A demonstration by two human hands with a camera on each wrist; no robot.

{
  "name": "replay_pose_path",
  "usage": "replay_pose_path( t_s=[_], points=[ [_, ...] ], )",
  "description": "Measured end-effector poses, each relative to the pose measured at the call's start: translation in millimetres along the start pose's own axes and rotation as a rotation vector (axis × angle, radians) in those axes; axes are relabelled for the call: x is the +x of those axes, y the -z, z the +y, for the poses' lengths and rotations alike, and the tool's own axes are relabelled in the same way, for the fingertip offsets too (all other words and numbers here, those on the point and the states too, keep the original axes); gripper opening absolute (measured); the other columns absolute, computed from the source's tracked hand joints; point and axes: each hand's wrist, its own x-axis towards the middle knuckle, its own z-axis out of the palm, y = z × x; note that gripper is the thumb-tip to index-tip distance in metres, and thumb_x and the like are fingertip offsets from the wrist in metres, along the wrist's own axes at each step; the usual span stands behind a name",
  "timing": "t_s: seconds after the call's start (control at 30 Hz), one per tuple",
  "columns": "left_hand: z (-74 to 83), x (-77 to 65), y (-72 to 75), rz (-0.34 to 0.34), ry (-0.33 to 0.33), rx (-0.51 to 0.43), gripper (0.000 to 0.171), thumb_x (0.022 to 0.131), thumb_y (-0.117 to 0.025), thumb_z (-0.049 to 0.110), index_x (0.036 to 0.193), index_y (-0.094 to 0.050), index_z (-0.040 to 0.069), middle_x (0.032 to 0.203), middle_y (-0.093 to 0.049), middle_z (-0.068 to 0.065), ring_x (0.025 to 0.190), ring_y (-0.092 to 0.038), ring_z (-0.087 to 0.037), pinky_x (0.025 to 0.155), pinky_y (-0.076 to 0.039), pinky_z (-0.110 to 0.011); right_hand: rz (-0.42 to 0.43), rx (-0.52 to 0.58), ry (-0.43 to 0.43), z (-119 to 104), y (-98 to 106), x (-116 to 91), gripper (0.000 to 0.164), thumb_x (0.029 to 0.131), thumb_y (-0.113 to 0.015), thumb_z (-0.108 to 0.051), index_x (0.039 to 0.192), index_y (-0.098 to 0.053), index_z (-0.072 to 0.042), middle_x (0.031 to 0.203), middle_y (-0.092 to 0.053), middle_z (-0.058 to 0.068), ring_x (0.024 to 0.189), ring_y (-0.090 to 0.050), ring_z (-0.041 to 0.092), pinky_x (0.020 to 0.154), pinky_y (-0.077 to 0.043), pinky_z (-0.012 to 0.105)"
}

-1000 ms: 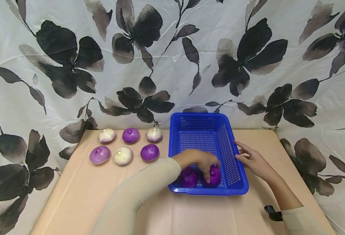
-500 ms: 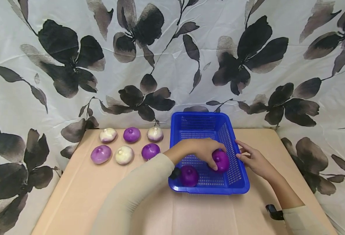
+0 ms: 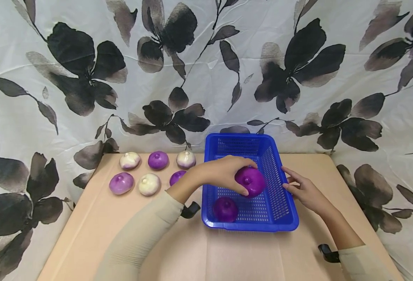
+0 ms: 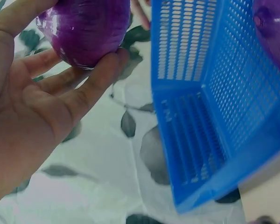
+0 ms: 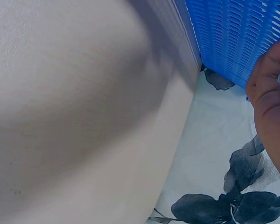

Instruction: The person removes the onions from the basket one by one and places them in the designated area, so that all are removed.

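My left hand (image 3: 224, 173) holds a red onion (image 3: 252, 182) above the inside of a blue plastic basket (image 3: 241, 226), thumb on the near side. In the left wrist view, the fingers curve under this onion (image 4: 91, 32). Another red onion (image 3: 225, 209) sits in the basket's near left corner. At the basket's right side, my right hand (image 3: 306, 195) grips the rim with thumb and forefinger; the right wrist view shows a bent finger (image 5: 268, 70) at the perforated wall. Its other fingers are mostly hidden.
Left of the basket, two rows of onions stand on the table (image 3: 206, 257): purple ones, such as this onion (image 3: 121, 183), and whitish ones, such as this onion (image 3: 149, 184). My left forearm partly covers one purple onion (image 3: 176, 177). A floral cloth (image 3: 227, 78) hangs behind.
My left hand has lifted the red onion from the basket's near right part and brought it up and leftward. The other onion in the basket is uncovered. My right hand stays at the rim.
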Motion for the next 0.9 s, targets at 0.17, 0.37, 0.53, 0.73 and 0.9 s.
replay_pose_path(
  t_s=[0.17,0.37,0.53,0.73,0.9],
  points=[
    [-7.1,-30.0,3.5,0.127,0.018,-0.070,0.072,0.086,-0.084,0.036,0.147,-0.053,0.016,0.143,-0.061,0.000,0.125,-0.060,-0.015,0.096,-0.056,-0.026,0.002,0.004,-0.004,-0.7,-0.7,0.9,0.065,0.107,-0.056,-0.011,0.163,-0.025,-0.004,0.118,-0.055,0.030,0.090,-0.070,0.019,0.074,-0.064,0.030],
    [-19.8,-67.9,-3.3,0.244,0.067,-0.168,0.075,0.085,-0.084,0.037,0.149,-0.051,0.016,0.147,-0.056,0.000,0.130,-0.056,-0.016,0.103,-0.054,-0.035,0.009,0.022,-0.002,-0.3,-1.4,0.6,0.064,0.106,-0.056,-0.010,0.163,-0.026,-0.004,0.118,-0.055,0.029,0.089,-0.070,0.016,0.074,-0.063,0.029],
    [-34.0,-96.8,-6.9,0.322,0.137,-0.218,0.077,0.083,-0.086,0.036,0.149,-0.051,0.017,0.139,-0.061,0.000,0.111,-0.063,-0.014,0.093,-0.058,-0.034,0.008,0.020,-0.003,1.2,-0.9,-0.8,0.064,0.107,-0.055,-0.010,0.163,-0.025,-0.003,0.118,-0.055,0.030,0.089,-0.069,0.015,0.073,-0.063,0.029],
    [-54.9,-126.0,-8.9,0.397,0.205,-0.231,0.075,0.081,-0.088,0.036,0.146,-0.054,0.019,0.132,-0.064,0.002,0.114,-0.064,-0.014,0.094,-0.057,-0.034,0.008,0.030,-0.006,2.2,0.1,-1.3,0.064,0.107,-0.055,-0.009,0.163,-0.025,-0.003,0.118,-0.054,0.030,0.088,-0.069,0.014,0.073,-0.063,0.029],
    [-73.1,-151.0,-15.7,0.427,0.250,-0.236,0.073,0.080,-0.089,0.037,0.143,-0.057,0.019,0.126,-0.068,0.001,0.109,-0.065,-0.020,0.091,-0.059,-0.039,0.002,0.027,-0.001,2.3,0.4,0.0,0.064,0.107,-0.055,-0.010,0.163,-0.025,-0.003,0.119,-0.055,0.031,0.089,-0.070,0.015,0.074,-0.063,0.030]
  ],
)
